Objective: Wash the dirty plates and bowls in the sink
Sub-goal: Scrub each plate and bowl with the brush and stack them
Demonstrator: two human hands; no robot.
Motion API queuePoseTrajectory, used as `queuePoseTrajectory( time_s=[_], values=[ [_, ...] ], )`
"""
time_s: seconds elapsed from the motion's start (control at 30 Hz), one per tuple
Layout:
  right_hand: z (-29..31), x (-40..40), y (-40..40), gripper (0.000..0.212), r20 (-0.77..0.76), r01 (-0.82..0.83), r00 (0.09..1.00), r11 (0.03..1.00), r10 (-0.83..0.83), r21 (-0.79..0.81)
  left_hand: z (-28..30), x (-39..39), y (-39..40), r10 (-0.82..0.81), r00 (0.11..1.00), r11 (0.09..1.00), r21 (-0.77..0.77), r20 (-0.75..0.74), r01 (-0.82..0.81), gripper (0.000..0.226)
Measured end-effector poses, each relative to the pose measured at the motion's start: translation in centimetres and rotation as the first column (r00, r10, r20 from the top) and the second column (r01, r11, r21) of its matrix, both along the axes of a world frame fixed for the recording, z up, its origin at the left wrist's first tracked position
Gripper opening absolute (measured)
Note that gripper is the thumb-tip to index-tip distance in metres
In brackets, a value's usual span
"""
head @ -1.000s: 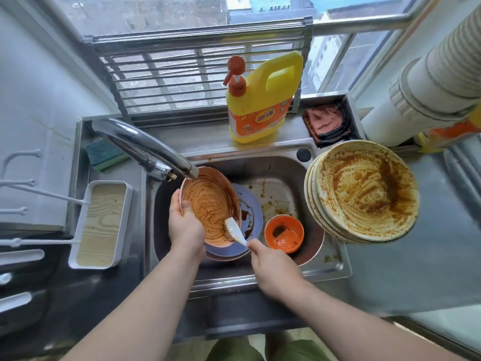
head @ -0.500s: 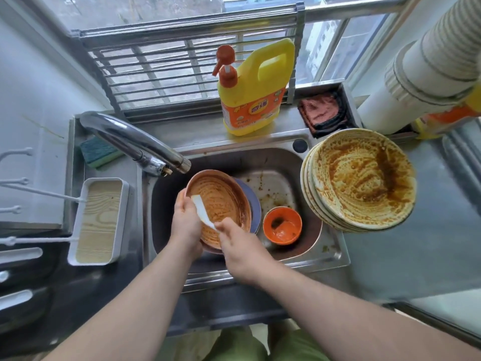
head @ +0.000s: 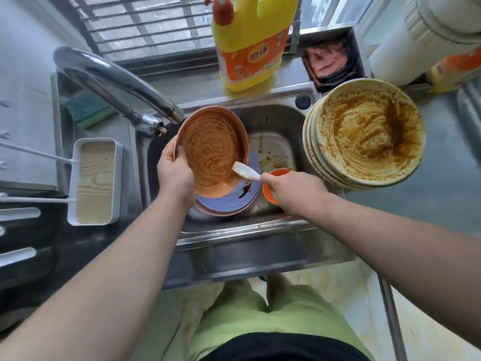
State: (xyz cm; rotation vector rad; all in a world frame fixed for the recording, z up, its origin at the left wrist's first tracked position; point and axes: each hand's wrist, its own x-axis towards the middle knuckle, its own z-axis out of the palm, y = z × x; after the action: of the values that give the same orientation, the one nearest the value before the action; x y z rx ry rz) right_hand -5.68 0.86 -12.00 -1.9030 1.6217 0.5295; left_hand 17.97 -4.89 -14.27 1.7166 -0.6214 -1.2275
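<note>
Overhead, a steel sink (head: pixel 263 227) is seen from a head camera. A sauce-smeared plate (head: pixel 212 152) is held tilted over the basin, gripped at its near-left rim by the left hand (head: pixel 175 171); the thumb is curled over the rim, while the other fingers are hidden behind the plate. A white scraper (head: pixel 246 171) is pinched by the right hand (head: pixel 292 190), its blade touching the plate's lower right edge just beyond the fingertips. How the right fingers wrap the handle is not visible, as only the back of the hand is shown.

Below the held plate, a blue plate (head: pixel 234 199) is partly covered; a pinkish rim beneath it is barely made out. An orange bowl (head: pixel 270 183) is largely hidden under the right hand. To the right of the right hand, a stack of dirty plates (head: pixel 364 131) is set on the counter, only the top one's face being visible.

Beyond the fingers, a faucet (head: pixel 117 79) arches over the plate's far rim. A yellow detergent bottle (head: pixel 250 43) is cut off at the top edge. A green sponge (head: pixel 87 110) is partly concealed behind the faucet. A white tray (head: pixel 95 178) is noted left of the left hand.
</note>
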Motion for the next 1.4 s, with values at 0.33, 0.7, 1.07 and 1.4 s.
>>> queuePoseTrajectory(
  time_s=[0.33, 0.7, 1.07, 1.4],
  values=[
    [-1.0, 1.3, 1.2, 0.027, 0.348, 0.405, 0.862, 0.914, -0.369, -0.032, 2.1, 1.6, -1.3, 0.025, 1.0, 0.99, -0.136, 0.005, -0.024, 0.011],
    [-1.2, 3.5, -1.6, 0.034, 0.593, 0.746, 0.509, 0.663, -0.624, 0.059, 0.1, 2.8, 0.1, 0.104, 0.989, 0.994, 0.049, -0.109, -0.099, 0.018],
    [-0.4, 2.3, 0.8, 0.046, 0.314, 0.239, 0.939, 0.919, -0.138, -0.314, -1.7, 3.3, 2.4, 0.157, 0.975, 0.918, 0.388, -0.156, -0.086, 0.043],
    [1.4, 10.4, -0.1, 0.049, 0.253, 0.123, 0.957, 0.988, -0.143, 0.096, -2.2, 0.2, 4.3, 0.326, 0.92, 0.873, 0.443, -0.219, -0.204, 0.058]
  ],
)
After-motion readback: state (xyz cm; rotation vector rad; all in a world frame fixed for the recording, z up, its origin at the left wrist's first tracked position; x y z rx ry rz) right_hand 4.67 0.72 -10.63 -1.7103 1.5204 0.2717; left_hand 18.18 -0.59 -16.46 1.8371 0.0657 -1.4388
